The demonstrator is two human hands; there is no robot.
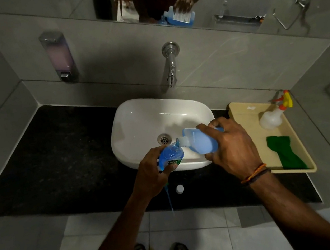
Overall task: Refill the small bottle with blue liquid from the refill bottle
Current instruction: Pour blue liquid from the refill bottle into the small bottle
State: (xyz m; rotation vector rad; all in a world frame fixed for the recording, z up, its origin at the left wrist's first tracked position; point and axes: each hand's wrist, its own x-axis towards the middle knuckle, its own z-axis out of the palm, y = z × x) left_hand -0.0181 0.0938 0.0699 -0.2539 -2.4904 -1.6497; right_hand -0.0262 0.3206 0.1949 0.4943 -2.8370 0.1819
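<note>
At the left grip, fingers and thumb curl round the lower body of the small bottle, held mouth-up over the near rim of the sink. Just right of it, the right grip wraps the rear half of the refill bottle, tipped almost level so that its neck meets the small bottle's mouth; blue liquid shows in both.

Handling, as judged: the small bottle is light, smooth plastic, probably slick if wetted, and best held low on its body with the mouth left clear. The refill bottle looks heavier and thin-walled. A squeeze would likely surge the flow, so a broad hold across its flat sides, well back of the neck, suits it.

Below the left grip a thin blue tube hangs, and a white cap lies on the dark tabletop. Farther right of the right grip, a tray carries a spray bottle and a green cloth.
</note>
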